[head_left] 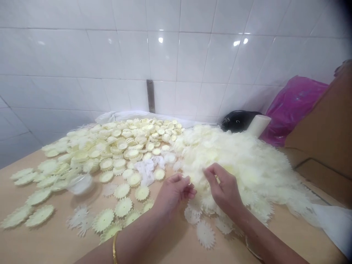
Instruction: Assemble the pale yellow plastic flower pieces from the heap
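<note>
My left hand [173,194] is pinched shut on a small pale petal piece at the near edge of a big heap of pale yellow fabric flower petals [242,165]. My right hand [225,189] has its fingers curled and pinching into the same heap, a few centimetres to the right of the left hand. Both hands hover just above the wooden table [49,242]. A gold bangle [114,249] shows on my left wrist.
Many flat yellow flower discs [123,146] cover the table's left and back. A small clear dish [80,183] sits among them. A black object [236,120], a white roll [258,125], a pink plastic bag [291,106] and a cardboard box [324,135] stand at the right by the tiled wall.
</note>
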`<state>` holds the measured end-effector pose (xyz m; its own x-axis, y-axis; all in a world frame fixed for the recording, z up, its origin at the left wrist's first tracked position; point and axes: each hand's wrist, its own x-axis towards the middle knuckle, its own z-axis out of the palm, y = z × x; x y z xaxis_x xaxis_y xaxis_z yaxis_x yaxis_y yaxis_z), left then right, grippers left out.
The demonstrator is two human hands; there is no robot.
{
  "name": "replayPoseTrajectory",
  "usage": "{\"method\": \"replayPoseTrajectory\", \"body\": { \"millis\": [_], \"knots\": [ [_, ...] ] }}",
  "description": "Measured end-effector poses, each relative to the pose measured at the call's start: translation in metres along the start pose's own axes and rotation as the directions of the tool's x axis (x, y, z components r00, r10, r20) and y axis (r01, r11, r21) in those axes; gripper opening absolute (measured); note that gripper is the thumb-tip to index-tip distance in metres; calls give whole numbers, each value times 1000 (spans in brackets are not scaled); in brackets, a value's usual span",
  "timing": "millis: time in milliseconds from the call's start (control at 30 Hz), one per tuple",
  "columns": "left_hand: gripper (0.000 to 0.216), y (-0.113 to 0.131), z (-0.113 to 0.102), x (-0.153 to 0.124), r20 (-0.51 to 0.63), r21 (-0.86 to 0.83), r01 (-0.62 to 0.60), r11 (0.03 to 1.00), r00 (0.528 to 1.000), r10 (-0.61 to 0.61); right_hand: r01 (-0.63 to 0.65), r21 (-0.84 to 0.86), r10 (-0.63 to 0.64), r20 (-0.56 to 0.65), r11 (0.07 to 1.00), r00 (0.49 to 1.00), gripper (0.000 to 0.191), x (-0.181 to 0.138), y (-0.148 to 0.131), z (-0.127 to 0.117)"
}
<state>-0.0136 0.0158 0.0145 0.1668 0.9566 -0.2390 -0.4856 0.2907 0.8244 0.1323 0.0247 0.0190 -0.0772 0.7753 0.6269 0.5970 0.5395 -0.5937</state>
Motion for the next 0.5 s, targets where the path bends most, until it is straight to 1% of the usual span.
{"method": "replayPoseTrajectory", "body": {
  "millis": [133, 400, 433, 500],
  "knots": [
    [21, 1, -2, 0, -32, 51, -77, 996, 996, 79, 30, 20, -30, -27, 999, 999, 22, -3, -1, 1],
    [20, 4, 0, -2, -72, 39, -107, 994, 991, 109, 85, 142, -87, 8, 986, 996, 20, -8, -5, 4],
    [19, 5, 1, -2, -105, 29, -98, 995, 989, 101, 88, 162, -89, 2, 983, 996, 20, -8, -6, 4],
    [13, 9, 2, 0, -236, -16, -65, 998, 970, 59, 86, 197, -81, -32, 977, 996, 20, -7, -8, 1]
  ]
}}
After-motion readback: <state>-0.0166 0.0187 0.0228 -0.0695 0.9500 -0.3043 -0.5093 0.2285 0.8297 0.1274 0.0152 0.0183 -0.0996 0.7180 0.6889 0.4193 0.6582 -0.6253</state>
